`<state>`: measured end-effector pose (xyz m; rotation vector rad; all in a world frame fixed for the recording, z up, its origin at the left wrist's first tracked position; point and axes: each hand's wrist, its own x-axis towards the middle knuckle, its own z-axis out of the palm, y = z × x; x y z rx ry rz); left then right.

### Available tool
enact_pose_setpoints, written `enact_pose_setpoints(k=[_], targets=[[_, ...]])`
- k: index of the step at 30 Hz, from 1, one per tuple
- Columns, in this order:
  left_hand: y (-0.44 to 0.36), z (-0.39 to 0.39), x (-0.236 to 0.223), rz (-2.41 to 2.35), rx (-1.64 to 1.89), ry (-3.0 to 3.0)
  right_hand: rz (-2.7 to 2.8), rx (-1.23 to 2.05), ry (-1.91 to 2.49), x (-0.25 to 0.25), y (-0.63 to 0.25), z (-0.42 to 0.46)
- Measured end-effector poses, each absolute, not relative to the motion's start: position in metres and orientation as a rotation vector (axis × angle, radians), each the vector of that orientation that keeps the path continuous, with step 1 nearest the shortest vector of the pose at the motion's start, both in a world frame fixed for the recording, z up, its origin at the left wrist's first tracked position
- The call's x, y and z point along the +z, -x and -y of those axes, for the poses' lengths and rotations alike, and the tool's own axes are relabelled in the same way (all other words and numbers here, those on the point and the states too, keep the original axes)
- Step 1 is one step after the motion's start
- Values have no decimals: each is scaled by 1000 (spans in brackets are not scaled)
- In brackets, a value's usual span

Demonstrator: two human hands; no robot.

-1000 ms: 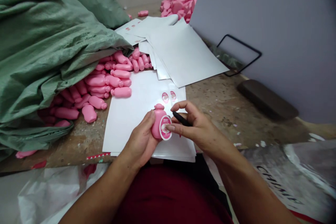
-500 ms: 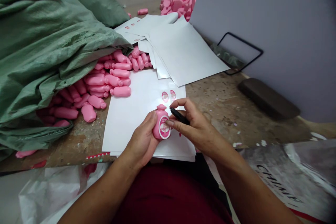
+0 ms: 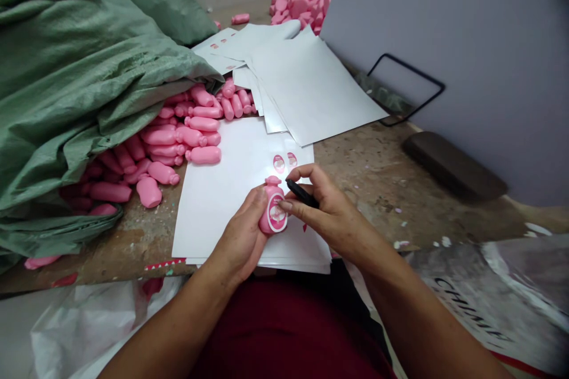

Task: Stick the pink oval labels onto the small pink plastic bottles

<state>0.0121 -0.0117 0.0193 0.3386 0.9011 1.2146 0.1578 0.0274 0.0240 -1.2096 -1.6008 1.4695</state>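
Observation:
My left hand (image 3: 237, 231) grips a small pink plastic bottle (image 3: 265, 222) over a white label sheet (image 3: 217, 207). A round pink-and-white label (image 3: 277, 216) lies on the bottle's front. My right hand (image 3: 331, 213) holds a black pen-like tool (image 3: 302, 193) between its fingers, and its fingertips touch the label's upper edge. Two small round labels (image 3: 278, 163) remain on the sheet just above the bottle. Several loose pink bottles (image 3: 191, 136) lie left of the sheet.
A green woven sack (image 3: 66, 71) spills pink bottles onto a worn wooden table (image 3: 377, 189). More white sheets (image 3: 306, 83) lie behind, with a pink heap (image 3: 302, 3) beyond. At right stand a grey board (image 3: 457, 53), a black wire frame (image 3: 406, 87) and a dark block (image 3: 453, 166).
The round label has shifted from overhanging the bottle's right side to sitting on its front. Both hands have drawn closer together, and the bottle has turned slightly.

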Motion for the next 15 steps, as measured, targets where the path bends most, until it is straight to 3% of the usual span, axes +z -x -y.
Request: enact_pose_setpoints(k=[15], targets=[[-15,13,24,-932,1189,-330,1655,1385,1244,25,-154,-26]])
